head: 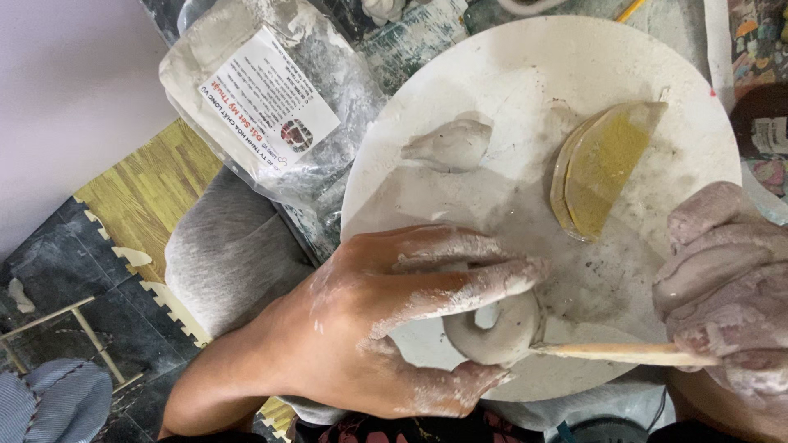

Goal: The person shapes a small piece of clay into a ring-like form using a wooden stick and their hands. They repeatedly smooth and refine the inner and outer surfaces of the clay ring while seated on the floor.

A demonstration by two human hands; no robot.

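Clay piece (492,332) under left hand (386,320), wooden stick (624,353) tip touching

Clay piece (492,328) on board (525,74), bag (263,107) left.

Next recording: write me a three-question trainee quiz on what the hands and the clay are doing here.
1. True or false: the left hand rests on the small clay piece.
2. What does the right hand hold? A) sponge B) thin wooden stick C) knife
3. Name the yellow thing lying on the round white board.

Key:
1. True; its fingers curl around the piece.
2. B; its tip points at the clay piece.
3. A half-round yellow sponge, beside a grey clay lump.
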